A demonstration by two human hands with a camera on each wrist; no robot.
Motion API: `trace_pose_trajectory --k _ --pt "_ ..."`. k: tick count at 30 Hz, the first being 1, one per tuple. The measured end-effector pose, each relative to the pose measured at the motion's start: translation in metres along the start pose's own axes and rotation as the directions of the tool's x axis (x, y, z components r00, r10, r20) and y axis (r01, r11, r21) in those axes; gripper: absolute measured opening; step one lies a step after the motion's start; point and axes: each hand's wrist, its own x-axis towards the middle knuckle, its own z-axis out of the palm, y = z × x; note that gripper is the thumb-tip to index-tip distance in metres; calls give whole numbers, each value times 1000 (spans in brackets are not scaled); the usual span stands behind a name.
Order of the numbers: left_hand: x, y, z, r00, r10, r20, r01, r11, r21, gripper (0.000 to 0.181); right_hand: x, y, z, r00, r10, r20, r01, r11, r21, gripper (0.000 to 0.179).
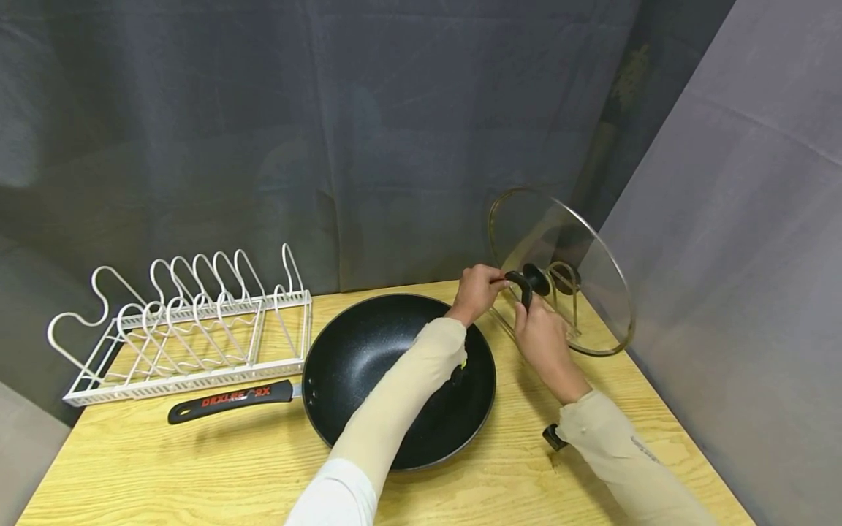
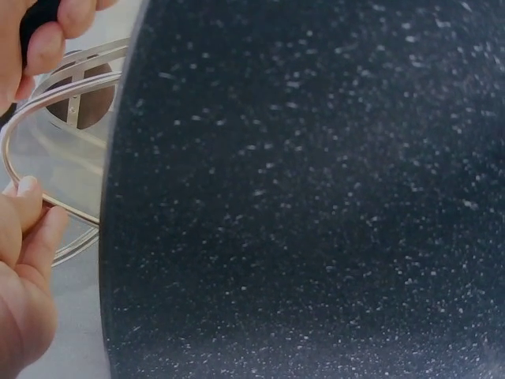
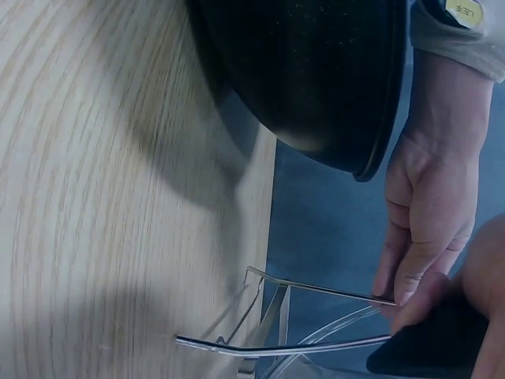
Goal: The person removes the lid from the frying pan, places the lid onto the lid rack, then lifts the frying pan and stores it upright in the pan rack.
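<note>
My right hand (image 1: 542, 336) grips the black handle (image 1: 524, 290) of a clear glass lid (image 1: 601, 292), which stands tilted on edge with its metal rim at the right back of the table. Beside it, my left hand (image 1: 476, 292) reaches across a black wok and pinches a thin metal wire; in the left wrist view the left hand (image 2: 28, 284) has thumb and finger on this wire frame (image 2: 75, 212). The frame appears to be a wire stand (image 3: 316, 290) at the lid. The black wok (image 1: 368, 365) lies below the left forearm, partly covered by it.
A white wire rack (image 1: 197, 376) with several upright loops stands at the left back. The wok's long handle (image 1: 230, 401) points left in front of it. Grey curtains (image 1: 408, 146) hang behind and at the right of the wooden table (image 1: 250, 475).
</note>
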Motion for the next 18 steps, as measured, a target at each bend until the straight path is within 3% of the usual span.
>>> trace_pose_trajectory --k 10,18 --pt "1 -4 0 1000 5 -14 -4 1000 15 16 2 -5 6 998 40 47 -41 999 35 27" --pt "1 -4 0 999 18 -40 -15 998 67 12 1 -6 11 999 30 25 -30 1000 -7 25"
